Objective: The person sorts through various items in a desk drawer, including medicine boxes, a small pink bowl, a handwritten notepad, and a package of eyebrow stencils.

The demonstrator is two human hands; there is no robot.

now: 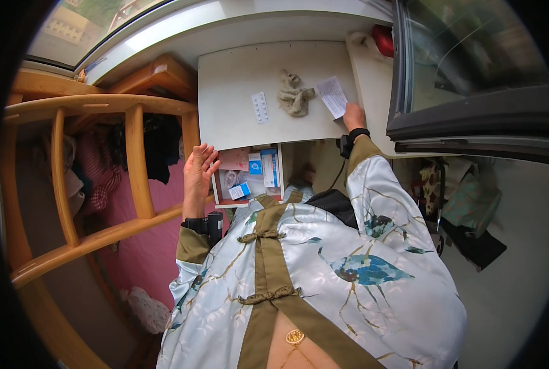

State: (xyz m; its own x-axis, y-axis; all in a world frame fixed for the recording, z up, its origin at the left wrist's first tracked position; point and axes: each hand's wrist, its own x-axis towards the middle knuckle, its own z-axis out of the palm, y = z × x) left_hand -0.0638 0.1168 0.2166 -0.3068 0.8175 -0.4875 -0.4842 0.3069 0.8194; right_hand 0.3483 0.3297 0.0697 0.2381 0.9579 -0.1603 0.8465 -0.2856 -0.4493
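My right hand (354,115) is closed on the lower corner of a printed paper leaflet (332,97), over the right part of the white tabletop (225,80). My left hand (199,174) is raised beside the pulled-out drawer (280,184), empty, its fingers slightly bent and apart. Inside that drawer are a blue-and-white box (270,169), a smaller blue box (255,165) and a small white-and-blue carton (239,190). A white blister pack (260,107) of pills lies on the tabletop, left of a grey-beige animal-shaped figure or soft toy (295,95).
A wooden ladder-like bed frame (138,160) stands at the left, with pink bedding (133,215) behind it. At the right, an opened dark window frame (477,117) juts toward the table. Cloth bags (471,200) hang below it. A dark cable (338,175) runs down from my right wrist.
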